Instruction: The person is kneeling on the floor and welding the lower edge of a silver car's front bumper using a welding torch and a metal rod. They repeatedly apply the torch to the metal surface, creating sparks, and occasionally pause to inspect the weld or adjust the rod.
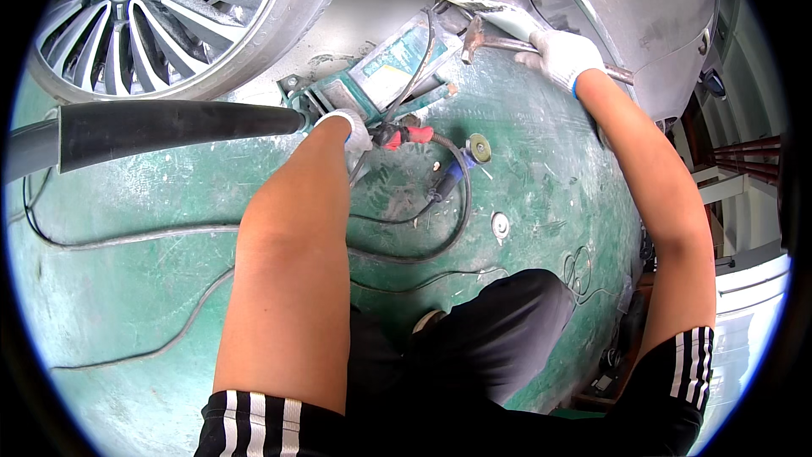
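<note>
My right hand point(567, 59), in a white glove, is closed around the handle of a hammer point(474, 41). The hammer lies across in front of the silvery car body panel point(626, 0), its head pointing left and its handle end showing past my wrist. My left hand point(353, 129), also in a white glove, is low beside the green floor jack point(355, 89). It is at the black end of a red-and-black cabled tool point(410, 137). My left fingers are mostly hidden, so I cannot make out whether they grip that tool.
A car wheel point(161, 21) stands at the upper left. The jack's thick black handle point(178, 131) reaches left over the green floor point(152, 288). A blue angle grinder point(454, 176) with a round disc lies near my knee point(516, 313). Cables point(423, 258) loop across the floor.
</note>
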### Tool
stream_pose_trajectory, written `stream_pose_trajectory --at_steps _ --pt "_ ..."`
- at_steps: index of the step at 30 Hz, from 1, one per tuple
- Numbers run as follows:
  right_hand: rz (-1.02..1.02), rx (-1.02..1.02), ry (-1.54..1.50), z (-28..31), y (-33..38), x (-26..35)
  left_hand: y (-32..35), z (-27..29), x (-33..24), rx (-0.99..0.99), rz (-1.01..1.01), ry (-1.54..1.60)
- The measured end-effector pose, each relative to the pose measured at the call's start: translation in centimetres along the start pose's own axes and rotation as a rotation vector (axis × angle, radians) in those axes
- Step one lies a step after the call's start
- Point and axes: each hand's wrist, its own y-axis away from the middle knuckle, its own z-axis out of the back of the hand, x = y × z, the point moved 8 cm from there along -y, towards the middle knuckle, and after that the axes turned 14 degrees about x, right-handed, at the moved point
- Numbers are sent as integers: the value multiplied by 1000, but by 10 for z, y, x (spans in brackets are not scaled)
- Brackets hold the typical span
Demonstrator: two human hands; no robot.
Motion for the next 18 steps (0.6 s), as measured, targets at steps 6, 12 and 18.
stream_pose_trajectory --at_steps 6,12,18 --pt "-30 2 -28 0 -1 -6 4 -1 -4 5 -6 4" --pt "-30 16 -7 0 -1 -7 15 2 -9 -23 -6 -39" --pt "-18 3 -36 5 4 -10 19 1 -8 -50 -13 -18"
